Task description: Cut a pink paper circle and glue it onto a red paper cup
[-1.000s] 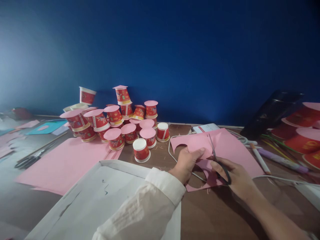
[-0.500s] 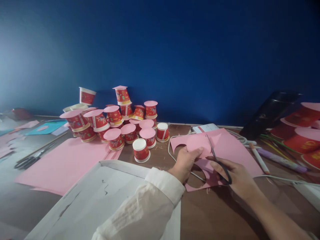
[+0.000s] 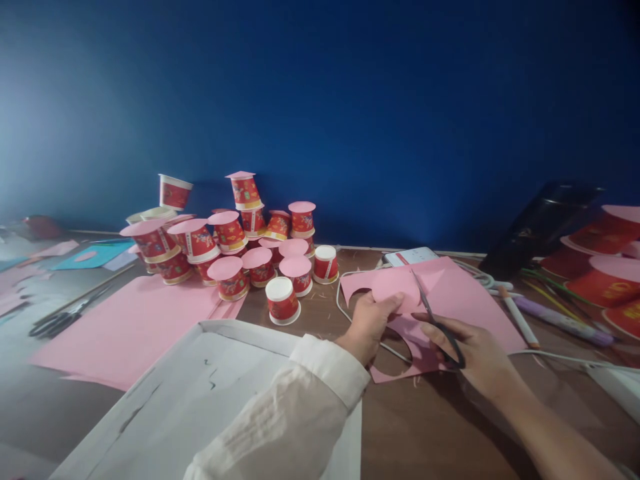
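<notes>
Between thumb and fingers, my left hand pinches a rounded piece of pink paper. My right hand is closed around the dark handles of scissors, whose blades lie at the right edge of that rounded piece. Beneath both hands spreads a larger pink paper sheet with round cut-outs along its left side. Whether the rounded piece still joins the sheet I cannot tell. Left of my left hand, a paper cup with a white base stands upside down.
Several red cups topped with pink discs are stacked by the blue wall. A white board and pink sheets lie left, with other scissors. A phone, cable, marker and black bottle sit right.
The rounded paper and my left hand have shifted very slightly to the left. The scissors remain at the paper's right edge; the cups have not moved.
</notes>
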The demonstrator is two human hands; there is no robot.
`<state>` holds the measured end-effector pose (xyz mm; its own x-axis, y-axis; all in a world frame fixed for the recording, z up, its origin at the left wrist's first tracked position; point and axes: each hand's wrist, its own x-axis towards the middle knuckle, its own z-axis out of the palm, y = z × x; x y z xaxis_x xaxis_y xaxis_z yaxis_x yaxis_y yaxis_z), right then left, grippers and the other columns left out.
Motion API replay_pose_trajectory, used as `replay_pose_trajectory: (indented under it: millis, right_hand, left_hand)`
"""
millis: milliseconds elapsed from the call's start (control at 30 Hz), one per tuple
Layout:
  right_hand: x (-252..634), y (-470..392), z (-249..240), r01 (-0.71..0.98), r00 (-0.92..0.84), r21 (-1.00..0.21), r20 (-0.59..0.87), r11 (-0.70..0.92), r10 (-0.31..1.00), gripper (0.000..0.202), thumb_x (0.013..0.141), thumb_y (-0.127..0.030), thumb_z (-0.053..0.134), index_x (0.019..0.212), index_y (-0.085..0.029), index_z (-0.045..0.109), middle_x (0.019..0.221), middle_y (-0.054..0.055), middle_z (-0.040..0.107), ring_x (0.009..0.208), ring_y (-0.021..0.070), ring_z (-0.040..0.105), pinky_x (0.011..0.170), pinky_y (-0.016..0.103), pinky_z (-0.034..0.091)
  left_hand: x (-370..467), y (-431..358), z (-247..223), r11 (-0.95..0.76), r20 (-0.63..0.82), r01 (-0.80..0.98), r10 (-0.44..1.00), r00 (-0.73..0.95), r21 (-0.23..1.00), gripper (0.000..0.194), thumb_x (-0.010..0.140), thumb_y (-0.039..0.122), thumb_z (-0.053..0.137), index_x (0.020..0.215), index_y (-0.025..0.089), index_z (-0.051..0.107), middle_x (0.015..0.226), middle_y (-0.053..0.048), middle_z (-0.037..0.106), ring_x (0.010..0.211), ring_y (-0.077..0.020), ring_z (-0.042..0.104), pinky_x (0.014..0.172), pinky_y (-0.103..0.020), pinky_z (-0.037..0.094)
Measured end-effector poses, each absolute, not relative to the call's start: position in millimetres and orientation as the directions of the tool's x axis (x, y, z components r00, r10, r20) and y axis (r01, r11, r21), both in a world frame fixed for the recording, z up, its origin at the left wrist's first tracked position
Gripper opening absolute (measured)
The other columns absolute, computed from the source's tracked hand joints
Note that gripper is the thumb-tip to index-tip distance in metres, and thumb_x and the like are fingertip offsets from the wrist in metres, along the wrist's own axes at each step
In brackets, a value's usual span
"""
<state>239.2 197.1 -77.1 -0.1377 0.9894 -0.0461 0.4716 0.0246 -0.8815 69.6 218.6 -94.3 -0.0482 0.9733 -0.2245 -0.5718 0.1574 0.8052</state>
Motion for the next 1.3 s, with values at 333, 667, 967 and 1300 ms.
replay_pose_trajectory:
  millis: [333,667,967,1300]
  right_hand:
    - [237,197,-76,0.46,-0.121,-0.888,-0.064,-0.001,0.991,0.066,0.067,-0.062,0.071,0.11,-0.012,0.075,0.058,0.001,0.058,0.05,0.0134,0.049,0.045,0.025,0.047]
    - [237,196,-74,0.474,-0.111,-0.881,-0.071,-0.01,0.991,0.066,0.065,-0.063,0.071,0.108,-0.013,0.076,0.053,0.0,0.056,0.047,0.0138,0.048,0.044,0.027,0.046]
    - [237,195,-75,0.464,-0.128,-0.886,-0.037,0.027,0.991,0.065,0.068,-0.063,0.07,0.108,-0.012,0.076,0.052,0.0,0.055,0.047,0.0136,0.048,0.044,0.026,0.044]
    - [237,197,-74,0.482,-0.154,-0.875,-0.044,0.037,0.987,0.066,0.066,-0.062,0.072,0.111,-0.013,0.075,0.061,0.002,0.06,0.052,0.0133,0.049,0.046,0.024,0.047]
  left_hand:
    - [69,218,-94,0.164,-0.21,-0.542,0.977,-0.024,0.824,0.048,0.056,0.045,0.085,0.087,0.012,0.068,0.063,-0.001,0.059,0.055,-0.0113,0.053,0.056,-0.027,0.047]
    - [67,214,-85,0.147,-0.233,-0.578,0.969,-0.077,0.803,0.038,0.059,0.037,0.086,0.084,0.013,0.069,0.067,-0.002,0.062,0.057,-0.0108,0.055,0.059,-0.026,0.05]
    - [66,214,-81,0.141,-0.241,-0.574,0.965,-0.101,0.807,0.033,0.061,0.033,0.083,0.084,0.012,0.071,0.068,-0.002,0.064,0.059,-0.0114,0.056,0.062,-0.027,0.05]
    - [67,215,-90,0.138,-0.196,-0.533,0.979,-0.053,0.835,0.043,0.059,0.041,0.084,0.088,0.012,0.07,0.066,-0.002,0.062,0.058,-0.012,0.055,0.059,-0.027,0.049]
